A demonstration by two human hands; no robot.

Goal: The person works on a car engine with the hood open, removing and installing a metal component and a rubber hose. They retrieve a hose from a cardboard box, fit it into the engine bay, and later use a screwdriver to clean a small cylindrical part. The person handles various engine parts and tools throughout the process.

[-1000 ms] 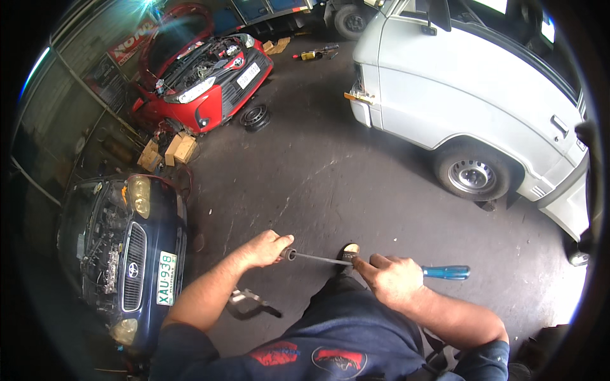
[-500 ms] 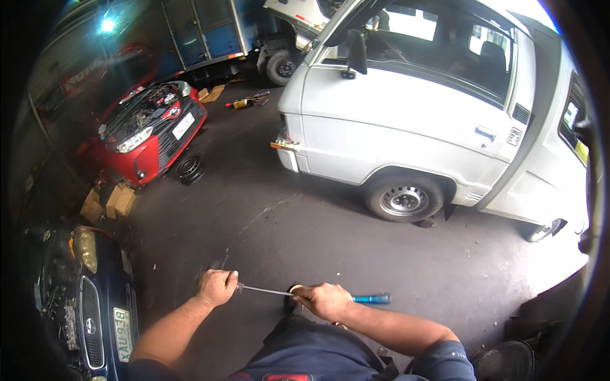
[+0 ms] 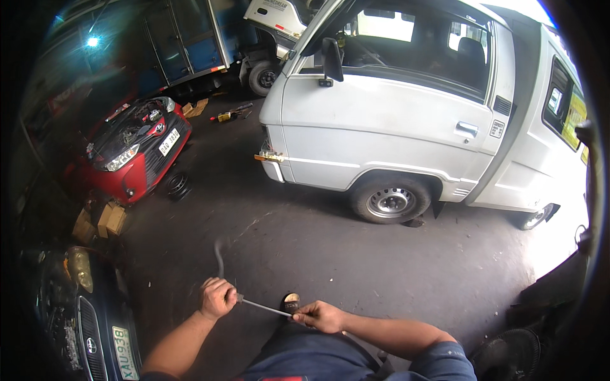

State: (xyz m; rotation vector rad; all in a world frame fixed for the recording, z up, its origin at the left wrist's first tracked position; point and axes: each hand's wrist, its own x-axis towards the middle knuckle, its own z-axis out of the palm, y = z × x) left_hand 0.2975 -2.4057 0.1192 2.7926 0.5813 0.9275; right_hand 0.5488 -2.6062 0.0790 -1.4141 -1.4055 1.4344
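Note:
In front of my body, my left hand (image 3: 218,297) is closed around one end of a thin grey rod (image 3: 265,309), by a small fitting. From the top of this hand rises a curved grey hose-like piece (image 3: 219,258), blurred at its tip. My right hand (image 3: 321,316) pinches the rod's other end between thumb and fingers. Between the two hands the rod slants slightly down to the right. Whether the curved piece and the rod are one thing is hidden by my left fingers. Below the rod shows my foot in a sandal (image 3: 291,301).
A white van (image 3: 381,140) stands ahead to the right. At the left are a red car (image 3: 136,162) with its engine bay exposed and a dark car (image 3: 105,305). A wheel rim (image 3: 178,186), cardboard boxes (image 3: 112,219) and tools (image 3: 229,115) lie on the floor.
The blue handle that stuck out beyond my right hand is out of sight. The curved piece above my left hand now shows clearly. My view has shifted a little to the right.

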